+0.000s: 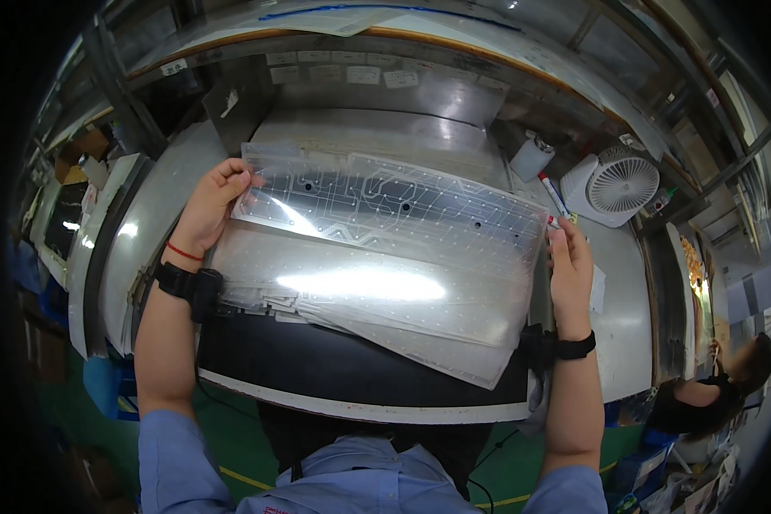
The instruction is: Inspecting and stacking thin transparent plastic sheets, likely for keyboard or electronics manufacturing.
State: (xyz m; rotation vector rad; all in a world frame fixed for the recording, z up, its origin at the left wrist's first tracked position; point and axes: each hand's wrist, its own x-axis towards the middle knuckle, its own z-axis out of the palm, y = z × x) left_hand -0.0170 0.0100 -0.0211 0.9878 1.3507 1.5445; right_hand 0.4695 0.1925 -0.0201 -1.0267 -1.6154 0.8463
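Note:
A clear plastic circuit sheet (pixel 385 201), printed with fine pale traces and dots, stretches between my hands at a slight tilt. My left hand (pixel 218 201) pinches its left end between thumb and fingers. At the right end my right hand (pixel 570 261) is closed on the sheet's edge. A small red and white piece shows at the right fingertips; I cannot make out what it is. Below the held sheet lies a fanned stack of similar clear sheets (pixel 471 338), with bright glare across it, on a black work surface (pixel 343 351).
A white fan (pixel 623 184) stands at the back right, beside a white bottle (pixel 533 158) and a red and white marker (pixel 554 195). A shelf edge (pixel 420 36) runs overhead at the back. Another person (pixel 702 398) is at the far right. Stacked sheets (pixel 116 248) stand at left.

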